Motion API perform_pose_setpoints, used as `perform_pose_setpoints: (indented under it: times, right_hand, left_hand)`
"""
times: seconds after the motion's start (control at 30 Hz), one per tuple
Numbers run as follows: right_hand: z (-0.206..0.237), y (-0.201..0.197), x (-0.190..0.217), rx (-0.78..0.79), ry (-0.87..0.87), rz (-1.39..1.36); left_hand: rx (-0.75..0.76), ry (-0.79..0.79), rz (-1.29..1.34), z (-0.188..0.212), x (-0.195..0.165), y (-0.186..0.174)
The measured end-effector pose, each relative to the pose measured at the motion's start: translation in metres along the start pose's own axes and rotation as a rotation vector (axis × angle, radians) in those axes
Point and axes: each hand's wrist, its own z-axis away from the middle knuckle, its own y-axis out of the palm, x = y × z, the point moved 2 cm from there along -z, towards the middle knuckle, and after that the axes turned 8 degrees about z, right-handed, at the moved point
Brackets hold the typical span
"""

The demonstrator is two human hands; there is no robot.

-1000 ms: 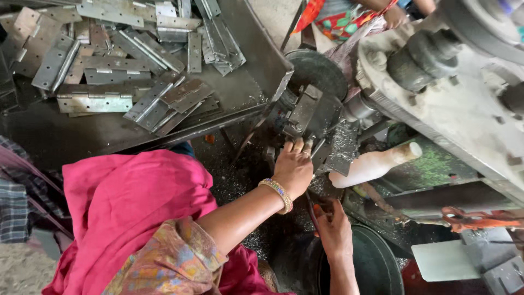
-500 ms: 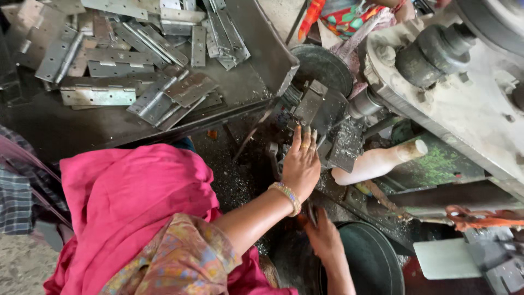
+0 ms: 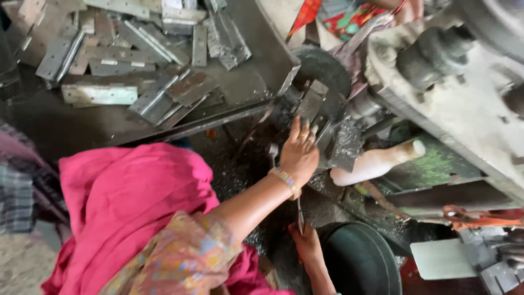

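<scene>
No packages, labels, signs or screens show in this view. Nothing among the metal pieces, the machine or the floor beside it carries a visible sticker, tag or display.
</scene>
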Motion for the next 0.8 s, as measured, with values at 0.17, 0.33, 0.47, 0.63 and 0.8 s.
perform_pose_setpoints:
  times: [0.17,0.33,0.47,0.63,0.8]
  right_hand:
    - [-0.005,-0.043,0.008,0.055,0.067,-0.051]
    - [0.007,-0.008,0.030,-0.129,-0.172,0.020]
    - [0.003,-0.022,0.022,0.131,0.172,-0.164]
    - [-0.001,-0.033,0.017,0.064,0.079,-0.103]
    - [0.001,0.001,0.023,-0.050,-0.092,-0.088]
  left_hand:
    - [0.067,-0.015,-0.062,-0.003,0.003,0.005]
    - [-0.105,-0.041,-0.109,-0.009,0.004,0.001]
    - [0.040,0.005,-0.042,-0.015,0.003,0.001]
    - [0.060,-0.052,-0.001,-0.027,0.002,-0.001]
    - [-0.108,-0.071,-0.012,-0.038,0.000,-0.008]
